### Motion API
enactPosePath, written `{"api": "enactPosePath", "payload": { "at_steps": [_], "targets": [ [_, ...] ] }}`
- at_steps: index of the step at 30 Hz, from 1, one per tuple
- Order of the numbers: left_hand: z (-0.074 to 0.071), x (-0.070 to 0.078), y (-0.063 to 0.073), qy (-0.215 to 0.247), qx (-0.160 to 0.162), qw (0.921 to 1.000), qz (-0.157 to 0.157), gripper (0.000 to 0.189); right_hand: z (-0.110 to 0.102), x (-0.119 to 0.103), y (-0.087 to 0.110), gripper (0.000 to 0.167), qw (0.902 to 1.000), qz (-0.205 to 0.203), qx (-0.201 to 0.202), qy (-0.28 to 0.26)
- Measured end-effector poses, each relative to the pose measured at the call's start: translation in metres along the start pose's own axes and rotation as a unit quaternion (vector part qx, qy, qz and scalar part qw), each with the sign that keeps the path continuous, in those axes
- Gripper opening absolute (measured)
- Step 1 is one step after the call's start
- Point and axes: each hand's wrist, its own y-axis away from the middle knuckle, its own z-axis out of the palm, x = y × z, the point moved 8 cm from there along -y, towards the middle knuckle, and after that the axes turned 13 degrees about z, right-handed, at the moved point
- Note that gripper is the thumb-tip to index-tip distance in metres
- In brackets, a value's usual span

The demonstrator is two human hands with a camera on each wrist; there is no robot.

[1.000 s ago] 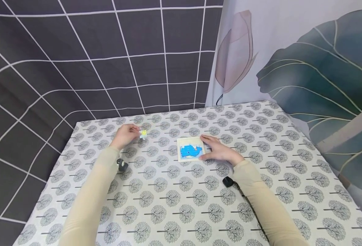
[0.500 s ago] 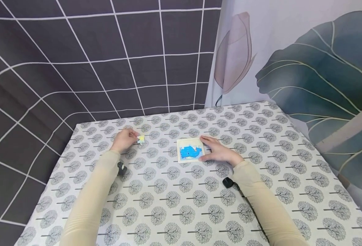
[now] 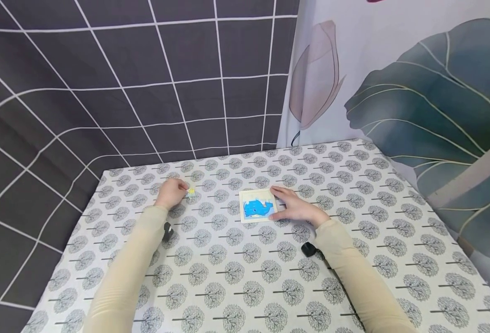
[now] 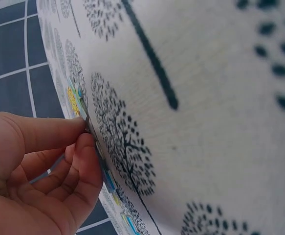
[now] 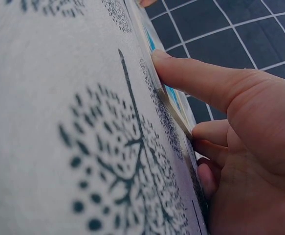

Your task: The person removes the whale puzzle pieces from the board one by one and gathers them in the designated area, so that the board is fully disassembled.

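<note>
A small puzzle piece (image 3: pixel 191 191) with a yellow sun printed on it is pinched between the thumb and forefinger of my left hand (image 3: pixel 171 193). In the left wrist view the hand (image 4: pixel 44 166) holds the piece (image 4: pixel 73 100) close to the cloth, seen nearly edge-on. Blue and yellow patches show past the curled fingers there, mostly hidden. To the right is a square pale-framed puzzle board (image 3: pixel 261 192) with a blue whale (image 3: pixel 256 208). My right hand (image 3: pixel 294 206) grips the board's right side, thumb on the near corner and fingers at the far one.
A tablecloth (image 3: pixel 232 270) printed with grey trees covers the table. A dark gridded curtain (image 3: pixel 178 60) hangs along the back and left, with a leaf-patterned one (image 3: pixel 415 92) on the right. A black wrist camera (image 3: pixel 308 249) and its cable hang below the right wrist.
My left hand has drawn slightly nearer with the sun piece, which has turned and come lower towards the cloth. My right hand and the board keep their place.
</note>
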Motion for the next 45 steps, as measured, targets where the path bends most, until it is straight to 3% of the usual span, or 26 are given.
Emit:
{"api": "enactPosePath", "payload": {
  "at_steps": [14,20,25,35,45],
  "targets": [
    [0.002,-0.003,0.0,0.0,0.005,1.0,-0.006,0.022,0.001,0.001,-0.001,0.101,0.9999,-0.004,-0.003,0.011],
    [-0.003,-0.001,-0.004,0.009,0.011,0.9998,0.017,0.022,0.002,0.001,0.0,0.101,1.0,-0.001,-0.003,0.005],
    [-0.002,0.014,-0.006,0.017,0.002,0.9986,0.049,0.024,0.001,0.001,-0.001,0.1,1.0,-0.002,-0.001,0.006],
    [0.019,0.055,-0.011,0.04,-0.039,0.993,0.104,0.027,0.0,0.002,-0.001,0.102,1.0,0.002,-0.004,0.003],
    [0.043,0.084,-0.013,0.073,-0.073,0.9877,0.117,0.03,0.001,0.003,-0.001,0.103,1.0,-0.001,-0.003,-0.001]
  ]
}}
